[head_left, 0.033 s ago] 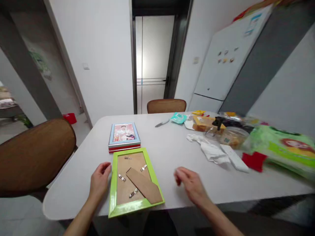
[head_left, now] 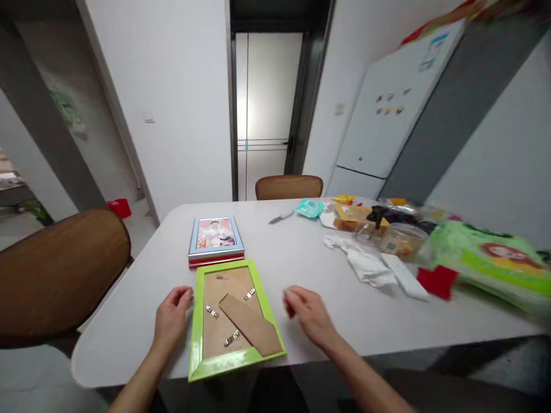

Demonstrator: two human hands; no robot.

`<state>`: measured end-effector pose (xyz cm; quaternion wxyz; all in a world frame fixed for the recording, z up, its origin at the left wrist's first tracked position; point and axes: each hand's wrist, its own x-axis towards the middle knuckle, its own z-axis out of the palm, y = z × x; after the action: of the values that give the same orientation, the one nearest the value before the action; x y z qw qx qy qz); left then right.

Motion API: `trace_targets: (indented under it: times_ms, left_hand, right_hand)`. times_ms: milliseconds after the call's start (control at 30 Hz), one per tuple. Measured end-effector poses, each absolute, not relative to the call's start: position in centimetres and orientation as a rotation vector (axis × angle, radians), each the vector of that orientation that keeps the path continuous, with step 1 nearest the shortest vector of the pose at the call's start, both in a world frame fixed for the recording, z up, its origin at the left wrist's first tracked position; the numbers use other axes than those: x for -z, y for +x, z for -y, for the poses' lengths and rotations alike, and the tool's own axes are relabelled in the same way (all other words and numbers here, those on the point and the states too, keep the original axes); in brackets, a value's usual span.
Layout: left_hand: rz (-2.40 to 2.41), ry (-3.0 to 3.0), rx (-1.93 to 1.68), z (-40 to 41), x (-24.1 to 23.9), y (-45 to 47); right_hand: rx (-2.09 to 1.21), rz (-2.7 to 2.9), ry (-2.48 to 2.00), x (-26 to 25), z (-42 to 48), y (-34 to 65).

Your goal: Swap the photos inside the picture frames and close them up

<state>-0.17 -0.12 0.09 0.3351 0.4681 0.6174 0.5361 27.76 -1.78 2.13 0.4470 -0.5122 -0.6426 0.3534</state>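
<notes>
A lime-green picture frame (head_left: 196, 344) lies face down at the near edge of the white table (head_left: 297, 258). Its brown backboard, metal clips and fold-out stand leg (head_left: 252, 324) face up. My left hand (head_left: 171, 321) lies at the frame's left edge, its curled fingers gripping that side. My right hand (head_left: 310, 315) hovers just right of the frame with loosely bent fingers and nothing in it. Just beyond the green frame is a stack of frames (head_left: 215, 235); the top one is silver-blue and shows a photo.
A knife (head_left: 280, 217), a teal packet (head_left: 309, 207), a crumpled white cloth (head_left: 365, 261), food containers (head_left: 400, 238), a red object (head_left: 434, 281) and a green package (head_left: 495, 258) crowd the table's right side. Brown chairs stand at the left (head_left: 55, 269) and the far side (head_left: 288, 186). A fridge (head_left: 387, 115) is behind.
My right hand has moved left, closer to the green frame's right edge. My left hand has stayed at the left edge. The view has shifted slightly.
</notes>
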Motion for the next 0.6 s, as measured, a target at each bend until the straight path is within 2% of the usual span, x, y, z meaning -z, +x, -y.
trace_targets:
  times_ms: [167, 467, 600]
  left_hand:
    - [-1.491, 1.109, -1.353, -0.1, -1.1, -1.7]
    - [-1.204, 0.906, -1.226, -2.7, -3.0, -1.1]
    - [-1.399, 0.856, -1.304, -5.1, -3.2, 1.3]
  right_hand:
    - [-0.854, 1.507, -1.301, -3.0, -5.1, 19.5]
    - [-0.572, 1.404, -1.527, -1.2, -6.5, 20.6]
    - [-0.454, 1.468, -1.572, -0.7, -6.1, 20.3]
